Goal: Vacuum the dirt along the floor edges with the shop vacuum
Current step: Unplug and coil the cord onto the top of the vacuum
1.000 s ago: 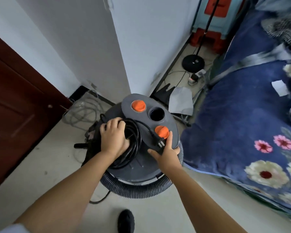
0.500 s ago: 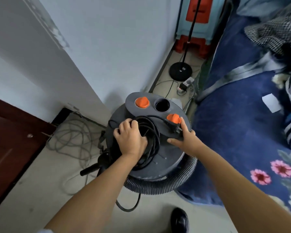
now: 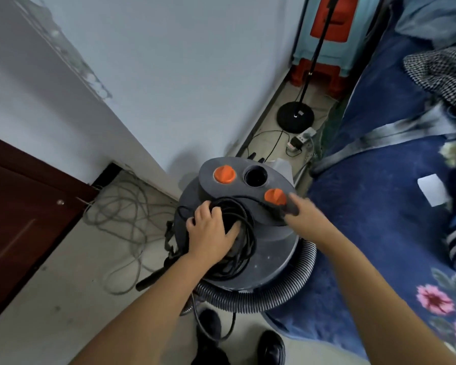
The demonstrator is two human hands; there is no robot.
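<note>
Left hand [image 3: 211,230]: I have it palm down, fingers curled into the coiled black cord [image 3: 244,248], forearm bare, reaching forward from lower left. Right hand [image 3: 304,216]: blurred, I see it pinching the cord's plug [image 3: 290,208], forearm bare, reaching in from lower right.

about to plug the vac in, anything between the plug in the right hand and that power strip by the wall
Nothing solid visible: the right hand holds the plug, and only loose wires cross the floor before the power strip.
</note>
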